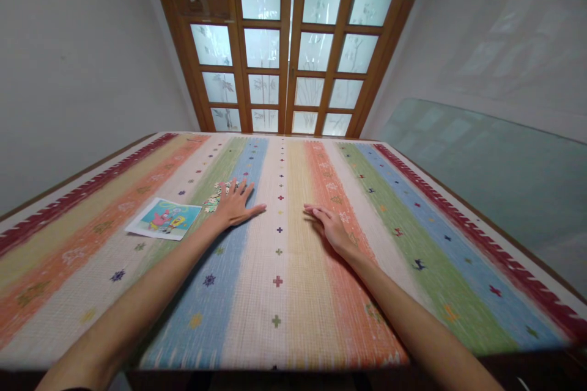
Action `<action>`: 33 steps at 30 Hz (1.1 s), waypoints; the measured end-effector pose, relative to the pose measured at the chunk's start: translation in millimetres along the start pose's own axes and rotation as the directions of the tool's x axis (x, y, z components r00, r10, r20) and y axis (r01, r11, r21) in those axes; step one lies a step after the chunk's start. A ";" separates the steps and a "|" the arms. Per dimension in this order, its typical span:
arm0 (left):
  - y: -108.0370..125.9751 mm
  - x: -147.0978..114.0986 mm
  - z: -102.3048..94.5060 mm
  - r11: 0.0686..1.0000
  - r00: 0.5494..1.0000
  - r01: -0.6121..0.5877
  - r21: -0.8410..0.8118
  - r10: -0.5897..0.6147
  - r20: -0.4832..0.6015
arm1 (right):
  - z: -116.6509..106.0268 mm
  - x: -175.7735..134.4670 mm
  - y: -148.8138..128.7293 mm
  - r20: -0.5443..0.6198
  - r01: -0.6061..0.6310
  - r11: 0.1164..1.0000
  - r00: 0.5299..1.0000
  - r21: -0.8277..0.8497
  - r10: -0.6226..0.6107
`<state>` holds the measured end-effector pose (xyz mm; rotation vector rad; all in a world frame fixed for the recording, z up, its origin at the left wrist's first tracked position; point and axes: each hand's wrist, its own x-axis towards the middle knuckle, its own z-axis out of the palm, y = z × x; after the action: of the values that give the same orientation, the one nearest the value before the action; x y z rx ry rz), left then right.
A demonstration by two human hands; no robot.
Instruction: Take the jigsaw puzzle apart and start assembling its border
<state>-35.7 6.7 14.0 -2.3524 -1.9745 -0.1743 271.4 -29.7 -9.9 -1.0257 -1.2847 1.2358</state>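
My left hand (pixel 235 203) lies palm down with its fingers spread over a small heap of jigsaw puzzle pieces (pixel 211 203). Part of the heap is hidden under that hand; pale, green and dark patches show around its fingers. Just left of it lies a printed picture sheet (pixel 167 219) with a pink starfish and a yellow square cartoon figure. Over the yellow and orange stripes is my right hand (pixel 331 225), turned on its side. Its fingers are stretched out and loosely bent, with nothing visible in them.
A striped cloth (pixel 261 305) with small woven motifs covers the table. At the far end stand wooden doors (pixel 287 43) with glass panes. Pale walls rise on both sides, and a light green panel (pixel 486 165) stands along the right side.
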 end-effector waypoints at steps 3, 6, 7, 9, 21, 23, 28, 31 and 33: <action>3.3 0.3 4.4 1.000 1.000 -0.005 0.005 0.005 -0.024 | -0.3 -0.3 -0.4 -0.003 -0.013 1.000 1.000 0.002 0.013; -18.8 11.9 1.3 0.995 0.992 0.089 -0.037 -0.092 -0.088 | 0.5 -0.5 -1.1 -0.008 -0.022 1.000 1.000 0.008 0.022; -29.7 16.9 -1.5 0.989 0.987 0.119 -0.087 -0.127 -0.094 | 1.0 -0.6 -1.2 -0.011 -0.022 1.000 1.000 0.009 0.022; -52.4 25.6 -9.2 0.971 0.982 0.151 -0.183 -0.168 -0.082 | 1.8 -0.6 -1.0 -0.015 -0.020 1.000 1.000 0.008 0.020; -91.4 8.3 -12.3 0.951 0.959 -0.266 -0.161 0.278 0.058 | 1.9 -1.0 1.6 -0.002 -0.012 1.000 1.000 -0.019 0.012; -87.2 12.4 -7.8 0.944 0.951 -0.296 -0.144 0.306 0.050 | 1.1 -1.2 1.1 -0.005 -0.009 1.000 1.000 -0.025 0.009; -85.7 31.0 -3.4 0.951 0.958 -0.283 -0.123 0.285 -0.004 | -0.1 -1.6 -0.9 -0.006 0.020 0.998 1.000 -0.064 -0.020; -87.7 39.7 -0.7 0.968 0.975 -0.223 -0.118 0.223 -0.017 | 0.0 -2.2 -1.1 0.003 0.020 0.997 1.000 -0.070 -0.020; -87.1 42.3 0.9 0.973 0.980 -0.198 -0.116 0.196 -0.027 | 0.1 -2.5 -0.5 0.007 0.009 0.998 1.000 -0.068 -0.009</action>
<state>-114.2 63.3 16.6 -2.5933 -1.7554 -0.3042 271.6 -32.2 -9.7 -1.0643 -1.3429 1.1965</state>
